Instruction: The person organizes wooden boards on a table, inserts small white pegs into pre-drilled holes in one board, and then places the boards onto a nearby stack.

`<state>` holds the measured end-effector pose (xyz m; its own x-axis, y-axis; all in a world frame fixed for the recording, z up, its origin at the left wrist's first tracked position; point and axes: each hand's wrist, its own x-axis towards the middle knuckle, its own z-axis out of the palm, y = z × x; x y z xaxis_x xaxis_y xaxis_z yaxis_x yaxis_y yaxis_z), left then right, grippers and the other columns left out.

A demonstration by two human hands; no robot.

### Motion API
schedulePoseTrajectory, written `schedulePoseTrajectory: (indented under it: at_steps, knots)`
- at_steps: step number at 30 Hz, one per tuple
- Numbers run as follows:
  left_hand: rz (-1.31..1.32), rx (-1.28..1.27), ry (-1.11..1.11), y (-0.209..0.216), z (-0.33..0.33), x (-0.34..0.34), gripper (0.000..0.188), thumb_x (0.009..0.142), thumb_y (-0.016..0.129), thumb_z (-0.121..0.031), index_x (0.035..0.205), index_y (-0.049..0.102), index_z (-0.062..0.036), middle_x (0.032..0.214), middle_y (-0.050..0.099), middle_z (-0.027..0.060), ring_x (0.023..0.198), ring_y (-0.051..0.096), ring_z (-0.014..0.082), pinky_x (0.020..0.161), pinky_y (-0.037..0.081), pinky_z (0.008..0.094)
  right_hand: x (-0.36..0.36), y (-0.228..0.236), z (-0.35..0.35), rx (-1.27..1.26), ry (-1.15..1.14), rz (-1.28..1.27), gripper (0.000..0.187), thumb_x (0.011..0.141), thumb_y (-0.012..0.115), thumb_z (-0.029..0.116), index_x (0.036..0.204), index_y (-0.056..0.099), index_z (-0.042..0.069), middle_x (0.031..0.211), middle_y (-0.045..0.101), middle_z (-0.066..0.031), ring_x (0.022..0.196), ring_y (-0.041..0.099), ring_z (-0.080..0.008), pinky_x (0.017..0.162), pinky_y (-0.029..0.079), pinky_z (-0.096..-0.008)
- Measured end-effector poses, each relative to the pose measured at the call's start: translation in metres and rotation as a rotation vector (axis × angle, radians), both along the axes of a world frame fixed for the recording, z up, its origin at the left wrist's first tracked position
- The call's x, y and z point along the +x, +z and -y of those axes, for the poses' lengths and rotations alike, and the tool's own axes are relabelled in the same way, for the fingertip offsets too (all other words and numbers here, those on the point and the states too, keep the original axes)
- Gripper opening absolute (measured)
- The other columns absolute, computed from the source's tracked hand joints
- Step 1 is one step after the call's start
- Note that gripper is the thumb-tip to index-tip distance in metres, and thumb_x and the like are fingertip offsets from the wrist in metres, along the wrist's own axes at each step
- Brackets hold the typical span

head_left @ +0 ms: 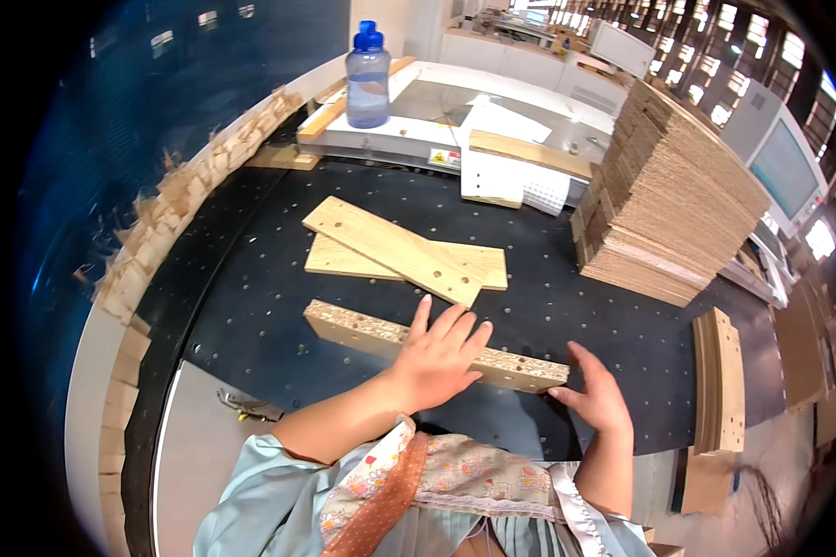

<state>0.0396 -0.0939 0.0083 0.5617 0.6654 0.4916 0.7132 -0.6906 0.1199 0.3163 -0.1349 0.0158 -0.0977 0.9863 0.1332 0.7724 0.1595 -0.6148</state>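
Note:
A long particleboard strip (353,331) stands on edge on the black table, its rough chip edge facing up and a pale wood-grain face toward me. Whether it is one board or several pressed together, I cannot tell. My left hand (434,362) straddles its middle, fingers over the far side and thumb on the near side. At the strip's right end is my right hand (600,395), thumb and forefinger spread apart, the thumb close to or touching the corner. Just beyond, a pale wood-grain board (381,243) with drilled holes lies crosswise over another similar board (344,260).
A tall stack of boards (669,195) rises at the back right. Several drilled strips (718,381) are piled at the right edge. A blue-capped bottle (369,88) stands on the white ledge behind, near papers (506,121). Frayed edging (186,190) borders the left side.

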Motion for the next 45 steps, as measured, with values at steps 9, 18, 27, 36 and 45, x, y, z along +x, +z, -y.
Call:
schedulePoseTrajectory:
  at_steps: [9, 18, 27, 36, 45]
  knots:
    - [-0.105, -0.12, -0.009, 0.001, -0.02, -0.01, 0.031, 0.072, 0.069, -0.033, 0.095, 0.06, -0.0142, 0.075, 0.052, 0.001, 0.077, 0.053, 0.0207, 0.07, 0.039, 0.0351, -0.003, -0.033, -0.019, -0.106, 0.103, -0.094, 0.026, 0.072, 0.073, 0.011, 0.092, 0.058, 0.002, 0.08, 0.061, -0.0146, 0.073, 0.06, -0.0314, 0.066, 0.048, -0.0352]
    - [-0.159, -0.058, 0.045, 0.003, -0.029, -0.029, 0.03, 0.073, 0.065, -0.038, 0.093, 0.059, -0.0172, 0.073, 0.048, -0.0004, 0.073, 0.05, 0.0174, 0.067, 0.036, 0.0333, 0.007, -0.004, -0.152, 0.095, 0.338, -0.048, 0.02, 0.071, 0.064, 0.001, 0.09, 0.06, 0.003, 0.09, 0.061, -0.0144, 0.088, 0.059, -0.0323, 0.08, 0.047, -0.0361]
    - [-0.19, -0.136, 0.04, 0.007, -0.033, -0.021, 0.029, 0.073, 0.063, -0.039, 0.093, 0.06, -0.0182, 0.071, 0.047, -0.0013, 0.069, 0.048, 0.0172, 0.064, 0.034, 0.0328, -0.005, -0.064, -0.363, 0.278, -0.148, -0.362, 0.022, 0.074, 0.067, 0.003, 0.093, 0.057, 0.004, 0.09, 0.06, -0.0109, 0.09, 0.058, -0.026, 0.081, 0.046, -0.0345]
    - [-0.116, -0.144, 0.091, -0.001, -0.032, -0.024, 0.034, 0.057, 0.063, -0.029, 0.089, 0.067, -0.0191, 0.074, 0.048, -0.0046, 0.067, 0.047, 0.0137, 0.063, 0.034, 0.03, -0.025, -0.083, -0.411, 0.164, 0.021, -0.724, 0.022, 0.072, 0.063, -0.009, 0.088, 0.06, 0.006, 0.076, 0.046, 0.0045, 0.071, 0.043, -0.0074, 0.067, 0.039, -0.0213]
    - [-0.117, -0.159, 0.082, 0.001, -0.034, -0.024, 0.03, 0.07, 0.059, -0.038, 0.09, 0.066, -0.017, 0.078, 0.053, -0.0033, 0.073, 0.05, 0.0152, 0.067, 0.036, 0.031, -0.03, -0.063, -0.401, 0.145, 0.161, -0.978, 0.024, 0.078, 0.059, -0.01, 0.098, 0.061, 0.002, 0.087, 0.057, 0.0015, 0.079, 0.051, -0.0064, 0.074, 0.042, -0.0203]
